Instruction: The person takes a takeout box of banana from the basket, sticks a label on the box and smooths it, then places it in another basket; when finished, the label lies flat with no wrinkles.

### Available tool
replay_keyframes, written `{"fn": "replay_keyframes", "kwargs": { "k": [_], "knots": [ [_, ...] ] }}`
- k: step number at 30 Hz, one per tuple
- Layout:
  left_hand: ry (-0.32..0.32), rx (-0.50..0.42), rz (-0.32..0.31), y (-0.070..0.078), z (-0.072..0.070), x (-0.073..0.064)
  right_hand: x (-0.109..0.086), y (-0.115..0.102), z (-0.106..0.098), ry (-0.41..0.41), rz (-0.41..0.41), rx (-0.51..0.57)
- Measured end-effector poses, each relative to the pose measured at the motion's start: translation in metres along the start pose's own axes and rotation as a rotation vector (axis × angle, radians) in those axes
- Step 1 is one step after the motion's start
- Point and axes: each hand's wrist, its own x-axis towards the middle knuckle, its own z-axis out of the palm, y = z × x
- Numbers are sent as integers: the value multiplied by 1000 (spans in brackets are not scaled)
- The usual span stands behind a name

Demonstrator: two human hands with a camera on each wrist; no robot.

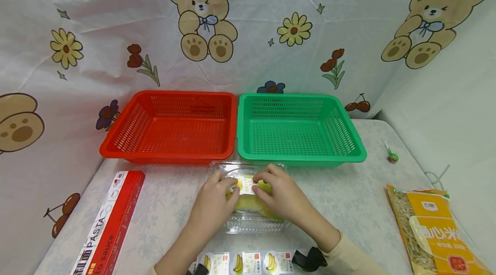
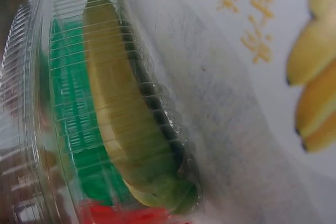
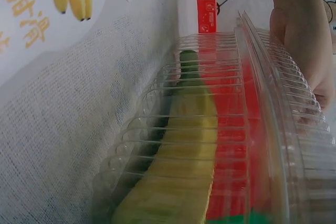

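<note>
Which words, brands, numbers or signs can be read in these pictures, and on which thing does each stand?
"PASTA": red box.
"to sauce": same box; the text's start is out of view.
"心": orange bag; neighbouring characters uncertain, smaller print too blurred.
"甜滑": banana label strip.
Too small to read: the label on the clear container, and the red seals.

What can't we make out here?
Lid label, head: edges partly covered by left hand and right hand.
Pasta box, head: near end cut off by bottom edge.
Lollipop, head: wrapper print too small.
Banana, left wrist: skin detail blurred behind ridged container.
Container, right wrist: lower part cut off by bottom edge.
</note>
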Motion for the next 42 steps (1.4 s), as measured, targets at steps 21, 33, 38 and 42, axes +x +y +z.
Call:
{"fn": "replay_keyframes", "kwargs": {
  "k": [21,33,38,42],
  "knots": [
    [111,-73,48,-4,3,-6,-6,9,0,41,-118,66],
    [60,19,31,1,4,-2,-4,5,1,15,-79,41],
    [49,-4,8,0,2,-3,-5,5,0,1,-69,34],
    [74,-28,12,-2,2,-5,-6,6,-2,6,-81,25]
  ]
}}
